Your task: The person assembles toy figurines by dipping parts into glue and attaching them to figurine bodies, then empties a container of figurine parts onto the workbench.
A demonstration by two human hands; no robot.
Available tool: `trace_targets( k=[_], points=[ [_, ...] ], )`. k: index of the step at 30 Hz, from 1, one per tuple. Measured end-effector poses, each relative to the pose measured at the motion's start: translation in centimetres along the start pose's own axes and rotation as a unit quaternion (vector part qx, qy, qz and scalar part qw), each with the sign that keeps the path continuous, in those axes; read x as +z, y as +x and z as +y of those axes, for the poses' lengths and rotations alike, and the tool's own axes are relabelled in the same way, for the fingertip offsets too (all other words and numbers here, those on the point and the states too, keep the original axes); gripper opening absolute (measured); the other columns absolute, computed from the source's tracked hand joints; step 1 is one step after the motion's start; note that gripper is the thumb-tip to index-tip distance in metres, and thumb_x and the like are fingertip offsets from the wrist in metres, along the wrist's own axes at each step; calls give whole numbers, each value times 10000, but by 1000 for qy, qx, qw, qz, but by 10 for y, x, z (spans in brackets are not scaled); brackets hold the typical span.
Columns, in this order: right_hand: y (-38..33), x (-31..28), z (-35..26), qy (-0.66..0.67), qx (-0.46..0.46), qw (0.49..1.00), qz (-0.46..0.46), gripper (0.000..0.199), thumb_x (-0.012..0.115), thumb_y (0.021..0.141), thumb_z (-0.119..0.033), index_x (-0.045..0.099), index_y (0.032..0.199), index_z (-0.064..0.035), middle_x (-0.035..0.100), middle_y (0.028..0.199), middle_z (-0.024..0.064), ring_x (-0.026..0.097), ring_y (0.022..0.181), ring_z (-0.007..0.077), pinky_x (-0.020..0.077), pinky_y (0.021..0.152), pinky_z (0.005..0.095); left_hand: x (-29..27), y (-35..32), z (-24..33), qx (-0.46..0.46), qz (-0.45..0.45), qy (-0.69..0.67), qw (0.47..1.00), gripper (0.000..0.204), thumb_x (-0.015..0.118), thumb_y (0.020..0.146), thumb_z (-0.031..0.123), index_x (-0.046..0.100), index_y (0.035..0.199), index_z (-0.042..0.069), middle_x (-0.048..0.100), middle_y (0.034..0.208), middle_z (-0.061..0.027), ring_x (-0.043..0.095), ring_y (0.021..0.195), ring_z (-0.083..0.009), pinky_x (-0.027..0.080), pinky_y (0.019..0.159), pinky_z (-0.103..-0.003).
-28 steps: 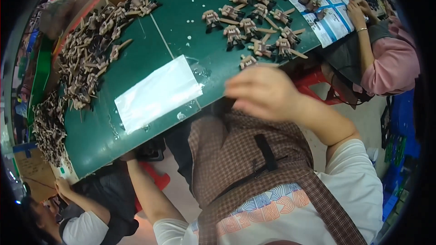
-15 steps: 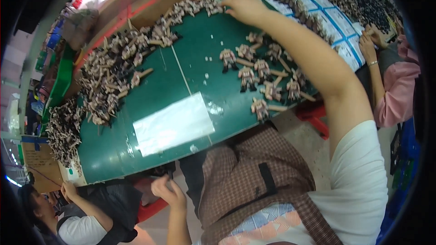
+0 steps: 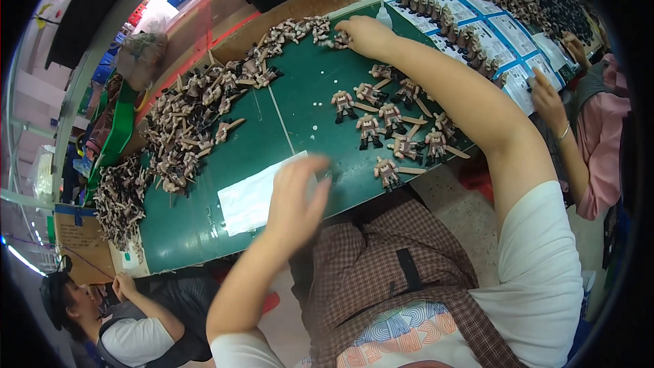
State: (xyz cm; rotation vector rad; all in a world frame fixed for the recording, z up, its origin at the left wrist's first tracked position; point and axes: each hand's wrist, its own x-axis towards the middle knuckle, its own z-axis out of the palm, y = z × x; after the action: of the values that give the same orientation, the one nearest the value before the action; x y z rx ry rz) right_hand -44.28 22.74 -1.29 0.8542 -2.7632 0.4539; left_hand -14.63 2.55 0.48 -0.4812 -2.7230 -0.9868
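Observation:
At the far edge of the green table, my right hand is closed on a small toy figure, beside a row of similar figures. My left hand, blurred by motion, is raised over the white sheet of paper; its thumb stands apart from the fingers and nothing shows between them. Below my right forearm lie several toy figures, spread out, some with flat tan sticks attached or beside them.
Piled toy figures cover the table's left side. A white squeeze bottle stands behind my right hand. Figures stand in rows on printed sheets at the right. Co-workers' hands are at the right and lower left.
My left hand has risen from beside my lap to above the paper. My right hand has drawn slightly away from the far row, with a figure in its fingers. The view has shifted a little.

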Motion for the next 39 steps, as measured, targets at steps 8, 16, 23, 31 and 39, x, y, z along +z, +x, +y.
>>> trace_targets(
  k=[8,16,23,31,39],
  points=[
    [-42,-41,-20,152,7,988,2,517,684,820,-75,563,1321,-117,633,1028,128,652,892,268,525,804,366,30,110,-39,-43,-83,150,984,720,782,758,192,456,1381,39,503,1345,-177,487,1230,-360,405,1035,-434],
    [-113,-65,-47,497,31,863,-85,506,587,931,-19,440,1415,-34,548,988,41,638,868,130,514,792,258,37,112,-47,-4,-51,110,993,623,794,751,227,559,1306,70,548,1291,-163,490,1212,-353,409,1043,-407],
    [-151,-83,-71,594,104,790,-111,357,688,883,-89,532,1199,-32,632,1004,50,641,892,122,524,765,263,30,120,-43,-45,-69,40,996,593,837,693,202,608,1213,32,593,1220,-160,549,1149,-341,447,996,-401],
    [-145,-82,-65,642,119,755,-68,207,665,895,-75,525,1047,-69,608,940,21,656,931,140,515,788,265,4,84,-32,-99,-6,-87,991,570,841,698,168,577,1171,-7,615,1111,-147,655,967,-244,542,829,-339],
    [-128,-85,-66,657,182,729,-59,153,587,935,-171,550,1033,-59,611,789,29,522,557,56,323,424,159,-16,-48,30,-131,-112,-324,930,659,813,763,73,481,1329,6,579,1223,-79,570,1128,-173,449,982,-315]
  ],
)
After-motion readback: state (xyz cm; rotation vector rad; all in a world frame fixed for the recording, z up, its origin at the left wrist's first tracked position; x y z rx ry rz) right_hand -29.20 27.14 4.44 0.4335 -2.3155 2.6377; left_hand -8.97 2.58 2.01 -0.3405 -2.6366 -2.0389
